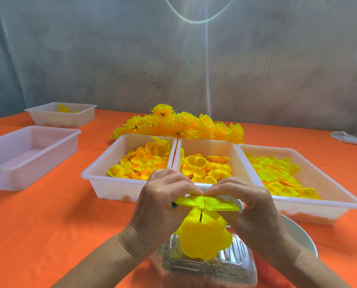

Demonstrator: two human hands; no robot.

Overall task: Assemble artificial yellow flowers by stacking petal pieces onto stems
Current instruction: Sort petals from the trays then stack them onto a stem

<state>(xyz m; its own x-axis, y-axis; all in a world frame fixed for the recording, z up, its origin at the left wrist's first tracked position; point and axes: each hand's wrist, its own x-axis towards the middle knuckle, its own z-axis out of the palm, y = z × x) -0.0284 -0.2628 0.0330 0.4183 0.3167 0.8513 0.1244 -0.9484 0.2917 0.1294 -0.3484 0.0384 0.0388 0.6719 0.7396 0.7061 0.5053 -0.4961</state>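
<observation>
Above a clear plastic container (pixel 204 265) near the table's front edge, a yellow petal piece (pixel 206 202) sits on a thin dark stem (pixel 201 215), over a larger petal layer (pixel 204 238). The left hand (pixel 161 204) and right hand (pixel 250 206) pinch its 2 sides. Behind stand 3 white trays (pixel 129 188) of petals and a heap of finished flowers (pixel 179 123).

An orange-covered table (pixel 48 215) carries five white trays (pixel 102 183), a heap of finished yellow flowers (pixel 179 123), a clear plastic container (pixel 204 265), a white plate (pixel 298 231) and a folded cloth (pixel 348 138).
</observation>
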